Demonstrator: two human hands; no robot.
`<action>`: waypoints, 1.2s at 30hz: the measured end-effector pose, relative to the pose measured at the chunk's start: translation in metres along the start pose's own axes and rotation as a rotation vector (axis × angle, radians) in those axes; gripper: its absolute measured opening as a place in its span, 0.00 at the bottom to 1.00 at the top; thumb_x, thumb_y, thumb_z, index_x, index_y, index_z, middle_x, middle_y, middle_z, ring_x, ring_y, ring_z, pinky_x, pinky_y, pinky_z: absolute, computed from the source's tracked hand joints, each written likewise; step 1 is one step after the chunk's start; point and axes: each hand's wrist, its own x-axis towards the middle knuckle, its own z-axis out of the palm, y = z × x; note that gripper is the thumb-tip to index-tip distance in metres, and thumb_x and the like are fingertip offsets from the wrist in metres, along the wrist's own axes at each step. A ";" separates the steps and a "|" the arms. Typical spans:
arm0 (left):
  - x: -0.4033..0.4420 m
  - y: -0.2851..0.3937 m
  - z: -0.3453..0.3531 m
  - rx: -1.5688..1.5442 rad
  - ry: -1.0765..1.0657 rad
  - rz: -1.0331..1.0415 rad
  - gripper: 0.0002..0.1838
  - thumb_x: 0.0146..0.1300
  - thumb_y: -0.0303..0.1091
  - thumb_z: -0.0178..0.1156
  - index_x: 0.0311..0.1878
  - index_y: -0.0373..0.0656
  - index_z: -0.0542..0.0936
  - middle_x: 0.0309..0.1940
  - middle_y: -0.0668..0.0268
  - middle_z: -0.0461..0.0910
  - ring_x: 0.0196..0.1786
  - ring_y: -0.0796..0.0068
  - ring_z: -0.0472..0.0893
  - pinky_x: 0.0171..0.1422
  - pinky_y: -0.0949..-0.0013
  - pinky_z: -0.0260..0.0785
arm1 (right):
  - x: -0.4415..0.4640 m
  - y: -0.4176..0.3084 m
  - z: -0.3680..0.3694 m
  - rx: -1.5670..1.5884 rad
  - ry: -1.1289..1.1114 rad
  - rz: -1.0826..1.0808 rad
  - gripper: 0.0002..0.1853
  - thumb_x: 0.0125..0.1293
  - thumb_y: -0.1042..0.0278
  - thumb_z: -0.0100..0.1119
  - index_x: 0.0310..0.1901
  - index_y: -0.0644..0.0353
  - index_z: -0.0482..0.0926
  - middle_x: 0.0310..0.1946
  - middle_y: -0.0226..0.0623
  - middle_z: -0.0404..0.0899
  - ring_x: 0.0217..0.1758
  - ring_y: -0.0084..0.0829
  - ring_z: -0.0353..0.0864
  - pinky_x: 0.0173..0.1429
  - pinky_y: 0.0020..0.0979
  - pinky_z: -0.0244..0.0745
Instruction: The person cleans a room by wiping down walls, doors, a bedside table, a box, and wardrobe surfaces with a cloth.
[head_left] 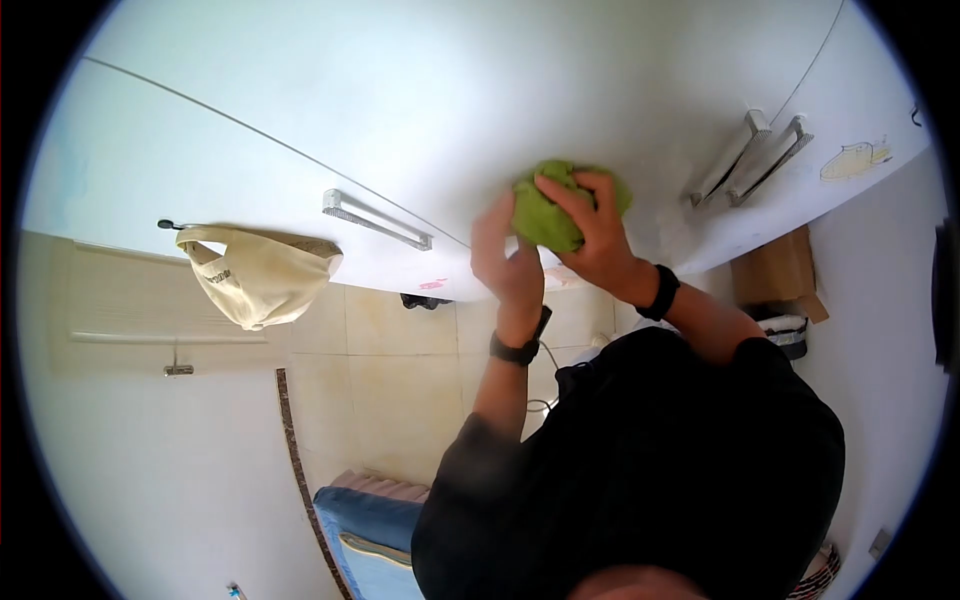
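A bunched green cloth is in front of the white cabinet doors in the head view. My right hand grips it from the right, with bent fingers pressed into its folds. Against the cloth's left edge is my left hand, its fingers and thumb curled around that side. Motion blurs the left hand, and its fingertips are partly hidden. A black watch is on my left wrist and a black band on my right.
The white cabinet front has a metal handle left of my hands and paired handles to the right. A cream cap hangs from a hook. A cardboard box stands at right; a blue padded item is lower left.
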 end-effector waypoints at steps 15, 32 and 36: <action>-0.061 -0.010 0.069 -0.123 -0.262 0.108 0.23 0.44 0.12 0.61 0.46 0.44 0.83 0.43 0.62 0.82 0.41 0.62 0.83 0.41 0.66 0.77 | -0.093 0.102 -0.033 -0.340 0.160 -0.098 0.37 0.43 0.70 0.77 0.58 0.55 0.72 0.52 0.47 0.66 0.52 0.48 0.69 0.55 0.43 0.68; 0.012 0.014 0.029 -0.217 -0.042 0.083 0.20 0.58 0.14 0.60 0.54 0.39 0.78 0.49 0.64 0.78 0.46 0.73 0.80 0.45 0.72 0.77 | 0.035 0.018 -0.045 -0.186 0.019 -0.294 0.32 0.49 0.69 0.72 0.59 0.41 0.77 0.51 0.37 0.74 0.53 0.42 0.74 0.56 0.37 0.75; -0.007 0.013 0.053 -0.219 -0.136 0.138 0.19 0.54 0.12 0.61 0.50 0.39 0.80 0.46 0.62 0.81 0.44 0.71 0.81 0.41 0.72 0.78 | 0.010 0.041 -0.068 -0.242 0.032 -0.248 0.33 0.47 0.70 0.73 0.59 0.41 0.77 0.52 0.37 0.73 0.54 0.42 0.74 0.56 0.37 0.75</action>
